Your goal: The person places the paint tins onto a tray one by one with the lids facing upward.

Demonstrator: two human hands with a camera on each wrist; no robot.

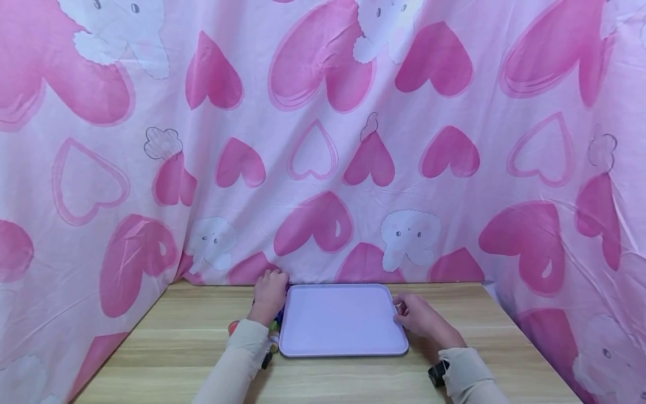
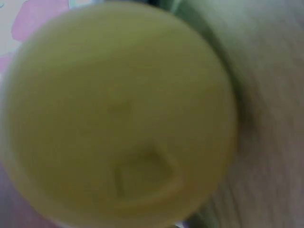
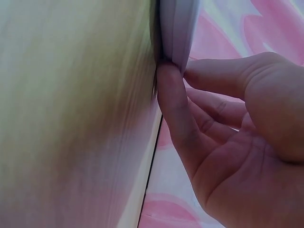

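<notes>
Tray (image 1: 343, 320): pale lilac, plain, no print; its rim looks lilac-grey in the right wrist view (image 3: 178, 28). Table (image 1: 192, 348): light wood w/ yellowish-tan grain streaks. Cloth (image 1: 323, 140) behind & at both sides: light pink, big solid magenta hearts mixed w/ outline-only hearts, plus white fluffy cartoon animals w/ dot eyes. Sleeves (image 1: 242, 359): cream/beige, both arms. Bottles (image 1: 274, 336) under left hand (image 1: 269, 300): bits of red, green, blue, white, dark cap – rest hidden. Left wrist view: blurred yellow round disc (image 2: 118, 114), no pattern beyond faint square mark. Black strap (image 1: 438, 375) at right wrist.
</notes>
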